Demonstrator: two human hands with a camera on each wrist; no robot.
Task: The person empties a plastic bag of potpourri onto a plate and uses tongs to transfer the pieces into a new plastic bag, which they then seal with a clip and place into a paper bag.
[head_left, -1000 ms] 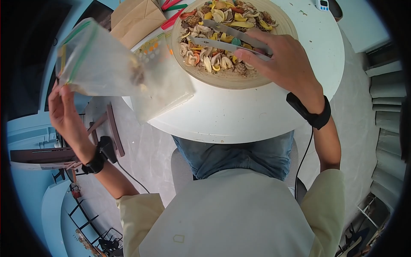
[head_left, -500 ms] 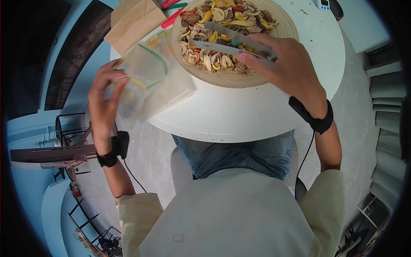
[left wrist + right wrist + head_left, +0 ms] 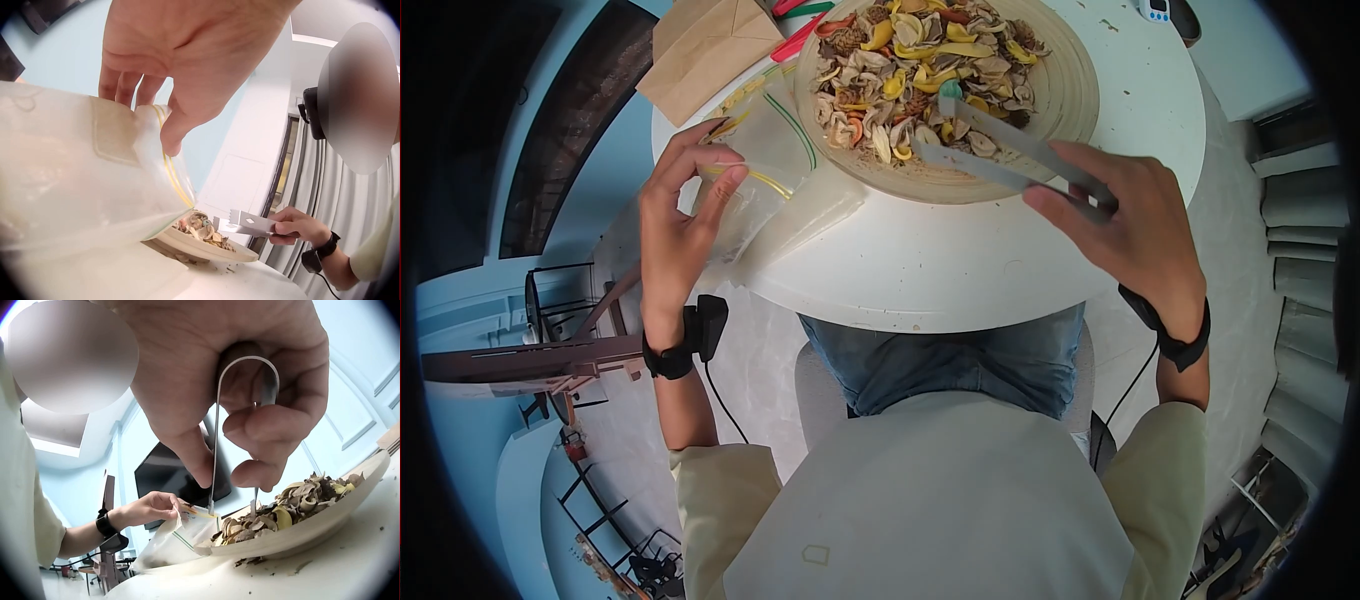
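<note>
My left hand (image 3: 685, 215) pinches the rim of a clear zip bag (image 3: 772, 150) between thumb and fingers, at the table's left edge. The bag's mouth, with green and yellow zip strips, faces the plate. My right hand (image 3: 1140, 215) holds metal tongs (image 3: 1000, 150) near their bend, thumb on one arm and fingers on the other. The tongs' tips stand apart over the near part of a round plate (image 3: 1080, 110). Heaped on it is dried potpourri (image 3: 920, 60) of petals, peel and cones, with a teal piece by one tip.
Another clear bag (image 3: 825, 215) lies partly under the held one. A brown paper bag (image 3: 705, 60) stands at the back left, next to red and green clips (image 3: 800, 35). At the back right is a small white timer (image 3: 1155, 10). Crumbs dot the white table (image 3: 960, 260).
My left hand has brought the zip bag right and down from the raised left, its mouth now beside the plate. My right hand has drawn the tongs back toward me and to the right.
</note>
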